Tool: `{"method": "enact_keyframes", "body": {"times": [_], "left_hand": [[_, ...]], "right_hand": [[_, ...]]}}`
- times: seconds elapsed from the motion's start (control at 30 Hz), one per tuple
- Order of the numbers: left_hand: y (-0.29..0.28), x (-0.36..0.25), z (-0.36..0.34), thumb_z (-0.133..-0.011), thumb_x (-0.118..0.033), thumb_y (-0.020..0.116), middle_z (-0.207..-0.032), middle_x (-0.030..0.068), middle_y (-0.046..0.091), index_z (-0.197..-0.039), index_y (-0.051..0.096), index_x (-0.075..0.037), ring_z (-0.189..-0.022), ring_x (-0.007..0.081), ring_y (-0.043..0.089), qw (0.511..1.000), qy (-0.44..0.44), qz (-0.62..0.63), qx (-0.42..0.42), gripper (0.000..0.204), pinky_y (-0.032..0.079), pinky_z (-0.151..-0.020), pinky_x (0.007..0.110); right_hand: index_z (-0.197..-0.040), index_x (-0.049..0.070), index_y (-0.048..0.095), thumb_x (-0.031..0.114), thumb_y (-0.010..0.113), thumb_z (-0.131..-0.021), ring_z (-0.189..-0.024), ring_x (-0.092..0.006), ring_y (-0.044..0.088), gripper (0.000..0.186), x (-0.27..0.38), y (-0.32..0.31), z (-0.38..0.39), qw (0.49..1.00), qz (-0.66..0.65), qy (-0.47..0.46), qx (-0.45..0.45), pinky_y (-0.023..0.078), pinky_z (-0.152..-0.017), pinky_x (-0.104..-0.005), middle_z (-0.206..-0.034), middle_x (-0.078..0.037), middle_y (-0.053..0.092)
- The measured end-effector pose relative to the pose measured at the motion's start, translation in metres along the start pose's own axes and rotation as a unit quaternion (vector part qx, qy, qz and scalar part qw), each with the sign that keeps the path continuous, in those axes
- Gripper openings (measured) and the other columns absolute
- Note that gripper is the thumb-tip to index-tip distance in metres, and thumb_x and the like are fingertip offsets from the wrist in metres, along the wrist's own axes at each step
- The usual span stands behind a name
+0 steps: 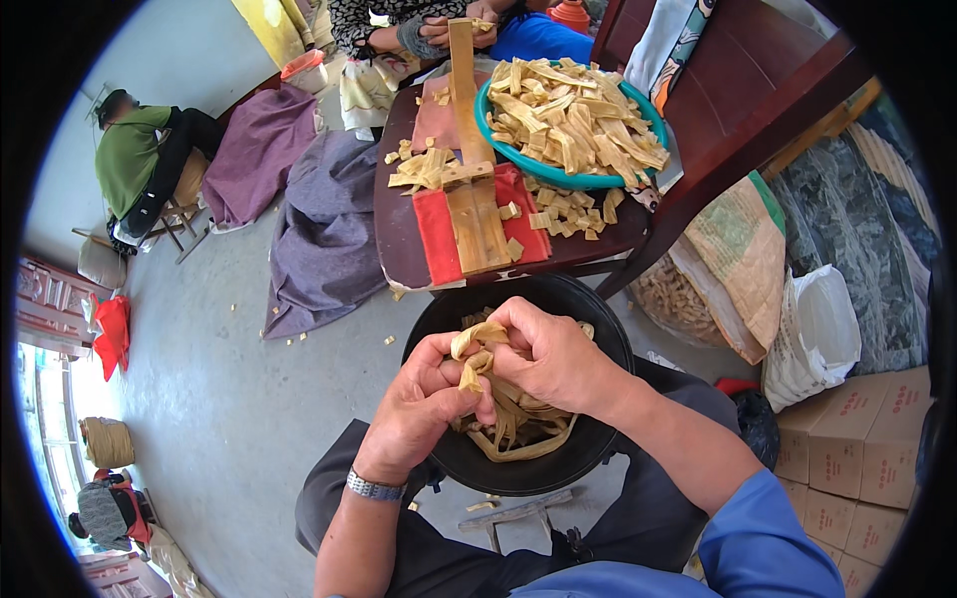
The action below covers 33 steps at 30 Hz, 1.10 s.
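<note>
Above a black bucket [427,329], both my hands hold one pale yellow dried strip [472,361], which is bent into a loop between them. My left hand [424,399], with a metal watch on its wrist, pinches the strip's lower end. My right hand [558,359] grips its upper part with thumb and fingers. Inside the bucket lie more long, curled strips [528,424]. On the dark red chair [399,219] in front of me, a wooden board [477,229] with a crosspiece rests on red cloth, and a teal basin [558,177] is heaped with flat strips [568,110].
Small cut pieces [424,169] lie scattered on the chair seat. Across from it sits a person [429,30] working with their hands. Sacks [733,259] and stacked cartons [857,439] stand at the right. Cloth-covered heaps [334,229] and another seated person [150,159] are at the left.
</note>
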<state>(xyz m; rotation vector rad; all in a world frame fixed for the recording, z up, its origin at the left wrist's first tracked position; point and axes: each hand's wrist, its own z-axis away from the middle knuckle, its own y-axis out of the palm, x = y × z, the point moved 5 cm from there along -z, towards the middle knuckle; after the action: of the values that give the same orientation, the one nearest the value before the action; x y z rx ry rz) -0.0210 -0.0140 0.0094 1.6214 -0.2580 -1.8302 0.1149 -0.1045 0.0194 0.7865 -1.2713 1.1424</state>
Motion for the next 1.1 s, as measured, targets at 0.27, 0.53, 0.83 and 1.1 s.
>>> {"method": "enact_keyframes", "body": {"times": [0.27,0.53,0.83,1.1], "left_hand": [[-0.020,0.004,-0.005,-0.096,-0.007,0.068,-0.099,0.0011,0.065,-0.111,0.055,-0.007,-0.083,0.0092,0.063,0.989,0.036,-0.073,-0.122,0.020,0.053,-0.077,0.024],[0.009,-0.021,0.002,-0.082,-0.003,0.078,-0.119,0.0113,0.055,-0.117,0.064,-0.006,-0.111,0.0239,0.055,0.833,0.220,-0.507,-0.038,0.038,0.050,-0.089,0.033],[0.027,0.000,0.013,-0.075,-0.003,0.078,-0.114,0.0128,0.060,-0.118,0.061,-0.006,-0.093,0.0294,0.062,0.670,0.314,-0.673,0.001,0.046,0.049,-0.081,0.039],[0.001,0.007,0.017,-0.084,-0.012,0.071,-0.075,0.0100,0.056,-0.079,0.058,-0.004,-0.074,0.0297,0.058,0.731,0.182,-0.656,0.047,0.015,0.045,-0.070,0.039]], "right_hand": [[-0.112,0.001,0.050,0.017,0.064,-0.097,-0.087,-0.0346,0.071,0.027,0.003,-0.002,0.002,0.990,0.115,-0.077,-0.007,0.055,-0.077,-0.0398,-0.091,-0.021,0.070],[-0.105,-0.001,0.054,0.018,0.064,-0.096,-0.076,-0.0249,0.069,0.023,-0.016,-0.004,-0.001,0.998,0.046,0.027,-0.031,0.054,-0.071,-0.0367,-0.088,-0.015,0.069],[-0.109,0.005,0.050,0.025,0.057,-0.101,-0.053,-0.0040,0.035,0.022,-0.038,0.008,0.024,0.901,-0.273,0.250,0.227,0.028,-0.044,-0.0200,-0.071,0.001,0.043],[-0.106,0.003,0.065,0.034,0.065,-0.097,-0.079,-0.0137,0.060,0.032,-0.035,-0.035,0.018,0.953,0.060,0.120,0.270,0.049,-0.073,-0.0305,-0.086,-0.005,0.066]]}}
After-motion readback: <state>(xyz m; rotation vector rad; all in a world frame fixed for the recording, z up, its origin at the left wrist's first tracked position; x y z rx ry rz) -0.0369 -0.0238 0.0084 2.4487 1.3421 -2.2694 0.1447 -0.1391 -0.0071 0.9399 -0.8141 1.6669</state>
